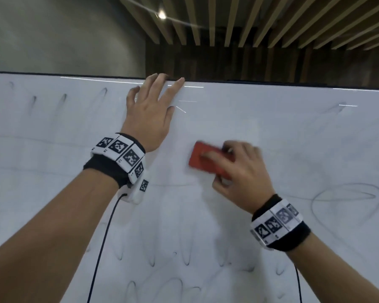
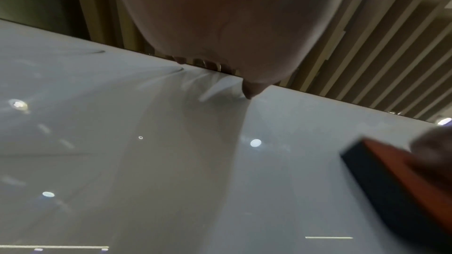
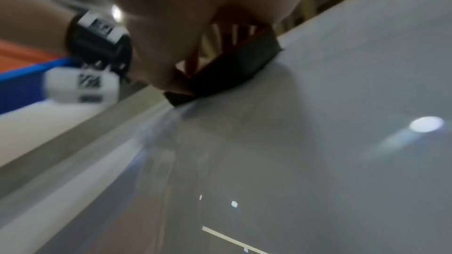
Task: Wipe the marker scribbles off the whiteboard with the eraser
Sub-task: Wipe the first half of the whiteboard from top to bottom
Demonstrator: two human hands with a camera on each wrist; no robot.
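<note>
A large whiteboard (image 1: 249, 119) fills the head view, with faint dark scribbles along its lower part (image 1: 184, 261), a looped scribble at the right (image 1: 346, 197) and short strokes at the upper left (image 1: 62, 99). My right hand (image 1: 239, 169) grips a red eraser (image 1: 202, 158) and presses its dark felt (image 3: 227, 72) flat on the board; it is motion-blurred. My left hand (image 1: 151, 106) lies flat with spread fingers at the board's top edge. The eraser (image 2: 403, 181) also shows at the right of the left wrist view.
Above the board's dark top edge (image 1: 271, 80) are a grey wall (image 1: 64, 33) and wooden ceiling slats (image 1: 249, 20). Black cables (image 1: 103, 243) hang from both wristbands across the board. Ceiling lights reflect on the glossy surface (image 2: 255, 143).
</note>
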